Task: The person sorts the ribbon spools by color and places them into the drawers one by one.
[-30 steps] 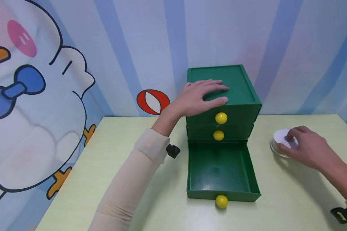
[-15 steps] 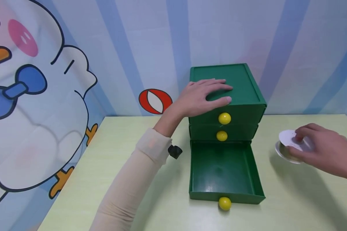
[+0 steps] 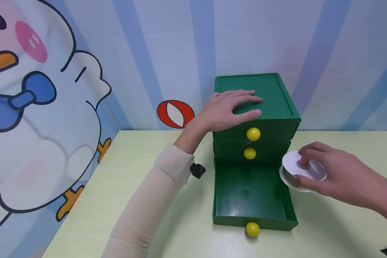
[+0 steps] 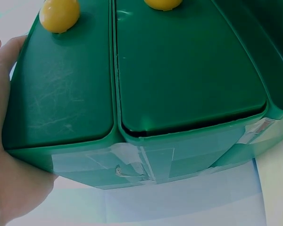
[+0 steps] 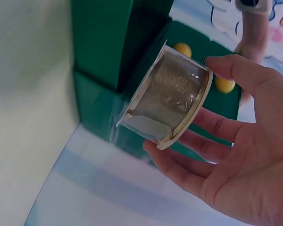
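A green three-drawer cabinet stands against the back wall, its bottom drawer pulled out with nothing in it. My left hand rests on the cabinet's top with straight fingers; the left wrist view shows its thumb side along the edge. With my right hand I grip a spool of gold ribbon by its rim, thumb on one side and fingers on the other. Tilted, with its white label disc up, the spool hangs above the table at the drawer's right edge.
Round yellow knobs sit on the drawer fronts, the lowest knob jutting toward me. A pale table carries the cabinet. Behind it hangs a striped blue backdrop with a cartoon bird.
My right hand has lifted the spool off the table and carried it left to the open drawer's edge. The left hand keeps its place on the cabinet; the head view has shifted slightly.
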`<state>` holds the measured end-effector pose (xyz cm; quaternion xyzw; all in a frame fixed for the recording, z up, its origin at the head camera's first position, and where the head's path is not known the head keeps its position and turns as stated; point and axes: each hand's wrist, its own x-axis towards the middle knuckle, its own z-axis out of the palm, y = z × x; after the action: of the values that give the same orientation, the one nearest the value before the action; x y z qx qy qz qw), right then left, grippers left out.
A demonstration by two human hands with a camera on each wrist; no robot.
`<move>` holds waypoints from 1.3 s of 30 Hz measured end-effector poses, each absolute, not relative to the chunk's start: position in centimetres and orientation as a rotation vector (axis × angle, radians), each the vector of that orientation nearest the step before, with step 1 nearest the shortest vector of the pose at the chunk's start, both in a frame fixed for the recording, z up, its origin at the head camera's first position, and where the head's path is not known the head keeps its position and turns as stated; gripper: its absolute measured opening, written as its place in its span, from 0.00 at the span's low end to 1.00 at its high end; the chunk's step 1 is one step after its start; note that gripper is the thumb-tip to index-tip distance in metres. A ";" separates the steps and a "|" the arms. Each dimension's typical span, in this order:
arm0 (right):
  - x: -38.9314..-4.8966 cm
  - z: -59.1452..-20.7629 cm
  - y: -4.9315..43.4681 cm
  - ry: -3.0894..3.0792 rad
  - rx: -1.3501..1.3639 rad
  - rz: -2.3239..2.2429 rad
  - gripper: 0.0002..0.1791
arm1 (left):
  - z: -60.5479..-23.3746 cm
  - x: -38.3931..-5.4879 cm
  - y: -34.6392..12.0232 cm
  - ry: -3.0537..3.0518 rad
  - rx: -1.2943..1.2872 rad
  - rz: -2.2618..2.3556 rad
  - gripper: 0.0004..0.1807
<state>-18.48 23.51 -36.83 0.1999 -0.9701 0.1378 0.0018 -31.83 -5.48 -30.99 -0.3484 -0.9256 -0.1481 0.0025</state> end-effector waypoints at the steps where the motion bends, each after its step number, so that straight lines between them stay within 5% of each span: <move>1: -18.3 -36.8 23.1 -3.047 0.642 0.443 0.22 | -31.0 -31.8 -5.4 -2.903 -1.091 -0.463 0.32; 39: -17.9 -39.0 12.8 -2.993 1.329 0.331 0.16 | -30.7 -31.4 -5.6 -2.864 -1.081 -0.497 0.30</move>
<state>-17.95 12.81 -39.04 0.4026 -0.9067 0.1004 -0.0752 -31.40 -5.65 -30.65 -0.3485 -0.9233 -0.1602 0.0203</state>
